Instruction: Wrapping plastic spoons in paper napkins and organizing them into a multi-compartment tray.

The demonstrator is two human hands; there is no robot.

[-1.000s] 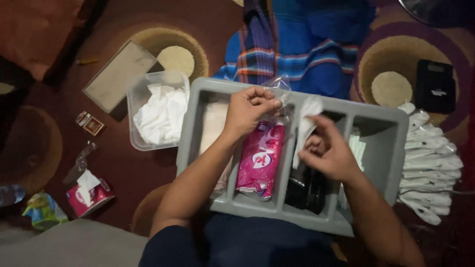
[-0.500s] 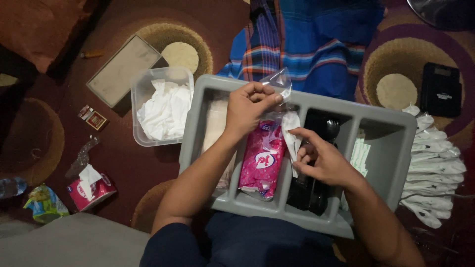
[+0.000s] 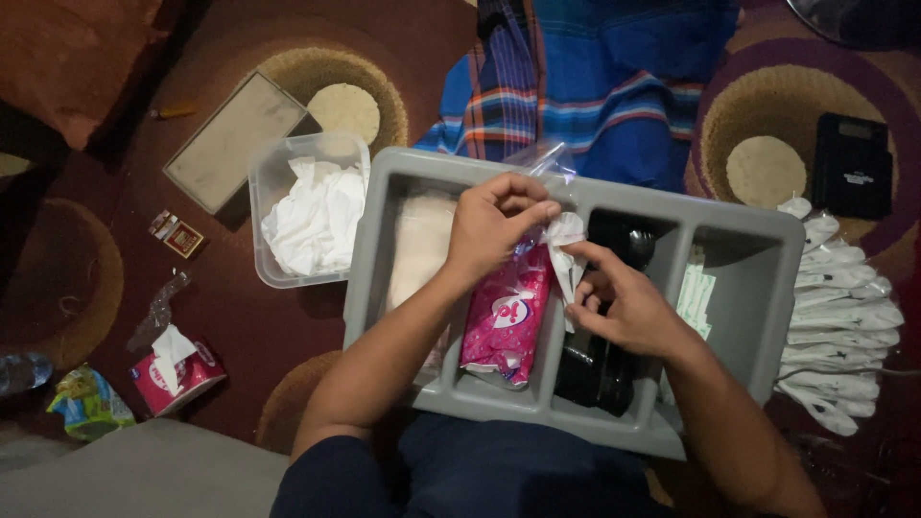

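1. Over the grey divided tray (image 3: 758, 251), which is rested on the person's lap above a patterned red carpet (image 3: 221, 317), both hands are seen meeting at the tray's middle compartments.
2. The left hand (image 3: 491, 233) is closed in a pinch on a clear plastic wrapper (image 3: 547, 165) and the top of a white tissue (image 3: 566, 251); its grip is shut on these.
3. The right hand (image 3: 619, 305) is curled, with its fingertips pressed to the lower part of the same tissue, so its grip is closed on the tissue too.
4. The tissue is held just above the divider between two compartments, touching both hands.
5. A pink packet (image 3: 507, 321) is laid lengthwise in the compartment below the left hand.
6. Dark objects (image 3: 595, 369) are seen in the next compartment under the right hand; what they are cannot be told.
7. A pale flat stack (image 3: 420, 245) is placed in the leftmost compartment, and small greenish-white sachets (image 3: 696, 299) in the one to the right.
8. A clear plastic tub (image 3: 309, 213) filled with crumpled white tissues is set just beside the tray on the carpet.
9. A row of white wrapped utensils (image 3: 835, 317) is spread near the tray's far right side.
10. A blue striped cloth (image 3: 595, 82) is laid beyond the tray.
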